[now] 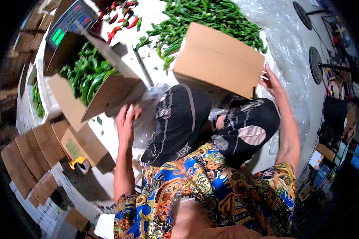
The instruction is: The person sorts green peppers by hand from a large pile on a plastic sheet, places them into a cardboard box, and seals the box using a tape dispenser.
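A cardboard box (220, 59) lies in front of my knees, its plain side facing up, at the near edge of a heap of green peppers (209, 15). My right hand (269, 79) is at the box's right end, fingers apart; whether they touch it is unclear. My left hand (128, 115) is raised with bent fingers, nothing visible in it, just right of an open cardboard carton (112, 95). That carton holds green peppers (89, 71) and stands beside a digital scale display (58, 35) with lit green digits.
Red peppers (133, 22) lie scattered beyond the carton. Clear plastic sheeting (287, 50) runs along the right. Stacked cardboard boxes (33, 149) and a yellow-and-black tape dispenser (79, 162) are at the lower left. Round stand bases (315, 65) stand at the far right.
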A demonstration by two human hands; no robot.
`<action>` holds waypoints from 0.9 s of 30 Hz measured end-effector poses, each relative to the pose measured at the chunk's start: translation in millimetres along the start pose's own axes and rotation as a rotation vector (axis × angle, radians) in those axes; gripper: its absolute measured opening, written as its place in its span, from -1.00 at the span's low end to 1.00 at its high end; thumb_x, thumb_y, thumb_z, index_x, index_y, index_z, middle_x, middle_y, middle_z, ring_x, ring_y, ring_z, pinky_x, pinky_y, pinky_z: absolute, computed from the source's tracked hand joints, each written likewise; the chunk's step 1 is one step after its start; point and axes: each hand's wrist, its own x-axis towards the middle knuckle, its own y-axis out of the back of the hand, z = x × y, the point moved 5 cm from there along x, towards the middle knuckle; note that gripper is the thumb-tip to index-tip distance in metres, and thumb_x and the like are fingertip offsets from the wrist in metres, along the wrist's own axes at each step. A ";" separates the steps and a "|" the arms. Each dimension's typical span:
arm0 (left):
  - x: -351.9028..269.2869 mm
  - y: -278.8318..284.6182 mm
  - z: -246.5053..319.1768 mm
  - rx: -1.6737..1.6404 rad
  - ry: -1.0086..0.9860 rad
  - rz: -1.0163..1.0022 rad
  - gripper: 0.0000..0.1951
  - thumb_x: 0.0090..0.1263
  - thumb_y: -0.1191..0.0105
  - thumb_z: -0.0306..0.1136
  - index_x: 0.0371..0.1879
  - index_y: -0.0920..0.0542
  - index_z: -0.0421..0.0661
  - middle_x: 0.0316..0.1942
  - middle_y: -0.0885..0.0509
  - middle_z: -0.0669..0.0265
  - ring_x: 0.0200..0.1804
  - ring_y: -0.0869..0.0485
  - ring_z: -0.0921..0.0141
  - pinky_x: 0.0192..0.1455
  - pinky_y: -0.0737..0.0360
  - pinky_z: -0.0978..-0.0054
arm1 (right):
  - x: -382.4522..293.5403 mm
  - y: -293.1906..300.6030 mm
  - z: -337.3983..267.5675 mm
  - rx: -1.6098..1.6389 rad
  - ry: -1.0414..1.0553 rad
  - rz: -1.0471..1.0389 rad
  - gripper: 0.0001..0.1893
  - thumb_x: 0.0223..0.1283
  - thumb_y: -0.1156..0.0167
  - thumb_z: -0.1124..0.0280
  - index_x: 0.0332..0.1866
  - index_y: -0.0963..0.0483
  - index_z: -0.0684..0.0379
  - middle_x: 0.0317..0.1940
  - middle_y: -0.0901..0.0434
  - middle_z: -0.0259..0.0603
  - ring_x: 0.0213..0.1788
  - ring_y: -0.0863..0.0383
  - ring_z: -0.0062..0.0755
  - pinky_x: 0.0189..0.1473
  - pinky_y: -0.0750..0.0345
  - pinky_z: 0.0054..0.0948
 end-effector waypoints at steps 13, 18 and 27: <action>192.1 -144.5 126.5 0.748 -0.425 -0.092 -0.49 0.65 0.28 0.06 0.17 -0.55 -0.10 -0.05 -0.70 -0.14 0.00 -0.68 -0.09 0.04 -0.57 0.12 | 14.5 -109.8 134.8 0.363 0.250 -0.331 -0.37 0.50 -0.03 -0.03 0.49 -0.28 0.17 0.38 -0.40 -0.24 0.37 -0.40 -0.36 0.38 -0.35 -0.24; 231.5 -103.0 79.5 0.405 -0.166 -0.160 -0.29 0.61 0.23 0.18 0.05 -0.61 -0.39 -0.13 -0.73 0.06 -0.17 -0.70 0.33 -0.07 -0.60 0.39 | 28.8 -97.5 178.7 0.440 0.266 -0.282 -0.33 0.46 -0.07 -0.09 0.48 -0.30 0.18 0.39 -0.42 -0.23 0.41 -0.38 -0.37 0.40 -0.33 -0.25; 221.0 -64.7 89.5 0.215 -0.302 -0.068 -0.52 0.64 0.14 -0.12 0.20 -0.56 -0.32 0.01 -0.72 0.18 0.03 -0.67 0.34 0.14 -0.56 0.39 | -41.3 -131.2 3.5 0.739 0.111 -0.457 -0.24 -0.01 -0.56 0.15 0.30 -0.45 0.25 0.04 -0.69 -0.26 0.01 -0.66 -0.39 0.21 -0.54 -0.31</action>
